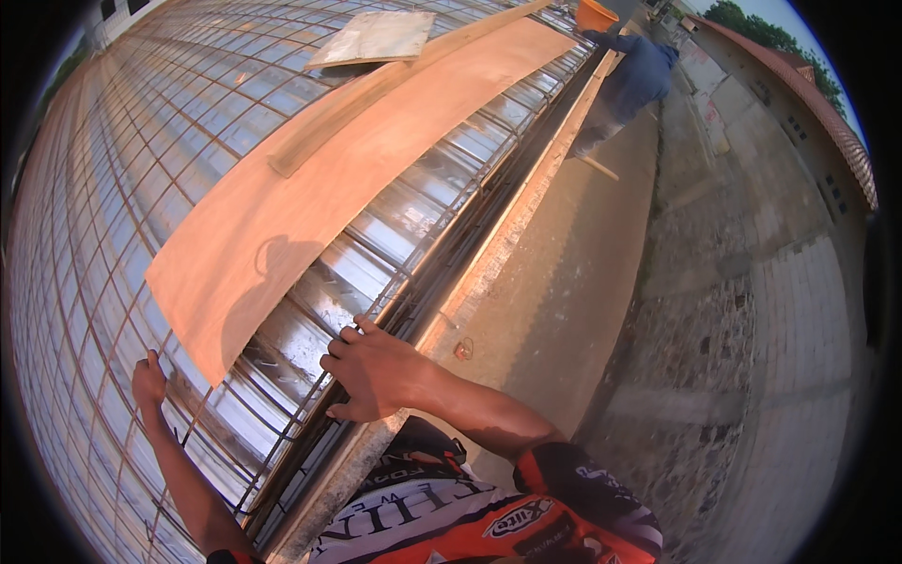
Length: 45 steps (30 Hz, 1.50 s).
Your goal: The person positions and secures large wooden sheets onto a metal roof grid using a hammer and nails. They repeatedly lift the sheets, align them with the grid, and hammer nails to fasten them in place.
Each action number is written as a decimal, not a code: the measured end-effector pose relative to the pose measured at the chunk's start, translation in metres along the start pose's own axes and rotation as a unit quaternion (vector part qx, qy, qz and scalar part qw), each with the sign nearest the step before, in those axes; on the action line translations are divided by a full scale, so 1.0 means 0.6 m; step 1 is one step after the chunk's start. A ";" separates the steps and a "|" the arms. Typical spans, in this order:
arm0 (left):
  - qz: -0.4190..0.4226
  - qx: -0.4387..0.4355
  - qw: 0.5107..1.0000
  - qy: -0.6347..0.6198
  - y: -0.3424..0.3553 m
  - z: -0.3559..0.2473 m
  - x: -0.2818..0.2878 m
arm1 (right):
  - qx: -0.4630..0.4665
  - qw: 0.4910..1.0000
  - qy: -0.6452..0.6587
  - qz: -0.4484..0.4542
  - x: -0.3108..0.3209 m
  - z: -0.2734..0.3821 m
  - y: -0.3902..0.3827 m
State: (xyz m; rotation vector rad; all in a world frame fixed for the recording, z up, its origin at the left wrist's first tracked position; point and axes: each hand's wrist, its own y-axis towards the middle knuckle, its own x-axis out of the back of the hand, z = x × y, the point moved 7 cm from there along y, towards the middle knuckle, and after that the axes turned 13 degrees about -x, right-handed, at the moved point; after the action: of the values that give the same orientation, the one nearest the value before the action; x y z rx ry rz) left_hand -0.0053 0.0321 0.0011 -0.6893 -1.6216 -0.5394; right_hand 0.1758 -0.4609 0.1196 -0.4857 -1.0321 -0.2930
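Balance: lean lightly, right hand (376, 368) spread over long dark steel bars (458, 237), left hand (148, 381) curled, hold unclear.

A narrow brown wooden plank (348, 115) lies on a long orange-tan plywood sheet (362, 174), atop a brown steel-rod grid (101, 193); right of them runs a long pale timber board (524, 213).
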 end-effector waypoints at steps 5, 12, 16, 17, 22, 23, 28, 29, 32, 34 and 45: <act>0.030 0.020 0.999 -0.012 0.000 -0.009 0.001 | 0.001 1.000 0.005 -0.012 0.000 -0.003 0.001; -0.008 0.015 1.000 0.015 -0.007 -0.012 0.010 | 0.003 1.000 -0.001 -0.001 0.002 -0.006 0.004; 0.000 0.016 1.000 0.013 -0.008 -0.020 0.014 | 0.013 1.000 0.002 -0.022 0.004 -0.006 0.002; 0.000 0.020 1.000 0.014 -0.011 -0.022 0.015 | 0.013 1.000 0.001 -0.018 0.004 -0.006 0.002; -0.011 0.019 1.000 0.006 -0.004 0.001 0.007 | 0.012 1.000 -0.001 0.004 0.009 -0.005 0.008; -0.014 0.018 1.000 0.013 -0.005 -0.001 0.005 | 0.011 1.000 -0.001 0.006 0.005 -0.006 0.009; -0.017 0.003 1.000 0.006 -0.015 -0.014 0.011 | 0.015 1.000 0.010 0.014 0.005 -0.005 0.015; -0.015 0.002 1.000 0.004 -0.014 -0.019 0.015 | 0.018 1.000 0.013 0.008 0.005 -0.006 0.016; -0.010 0.008 1.000 0.007 -0.018 -0.030 0.022 | 0.022 1.000 0.022 -0.003 0.004 -0.007 0.017; -0.011 0.011 1.000 0.013 -0.022 -0.025 0.019 | 0.024 0.999 0.024 0.000 0.006 -0.006 0.017; 0.014 0.032 0.999 -0.023 -0.004 0.010 0.000 | 0.012 0.999 0.024 0.025 0.003 -0.015 0.008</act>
State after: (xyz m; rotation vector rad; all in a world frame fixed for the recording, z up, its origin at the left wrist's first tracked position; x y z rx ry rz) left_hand -0.0112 0.0349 0.0002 -0.6811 -1.6625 -0.4527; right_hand 0.1855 -0.4613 0.1165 -0.4800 -0.9748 -0.2452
